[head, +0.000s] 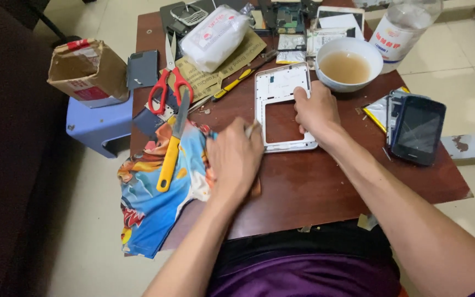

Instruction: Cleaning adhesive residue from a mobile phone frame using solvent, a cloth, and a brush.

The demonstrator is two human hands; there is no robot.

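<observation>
Here the right hand [315, 110] presses flat on the white rectangular plastic phone frame [281, 91]; the left hand [235, 157] pinches a thin metal tool [252, 128] beside the colourful printed cloth [149, 187].

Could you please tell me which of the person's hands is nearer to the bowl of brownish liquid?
Right. The right hand rests on the white phone frame just below the bowl; the left hand is farther down-left, near the colourful cloth.

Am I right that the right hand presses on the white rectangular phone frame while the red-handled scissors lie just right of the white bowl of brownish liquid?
Not quite. In the head view, the red-handled scissors lie well left of the white bowl of brownish liquid, beyond the white rectangular phone frame. The right hand does press on that frame.
</observation>
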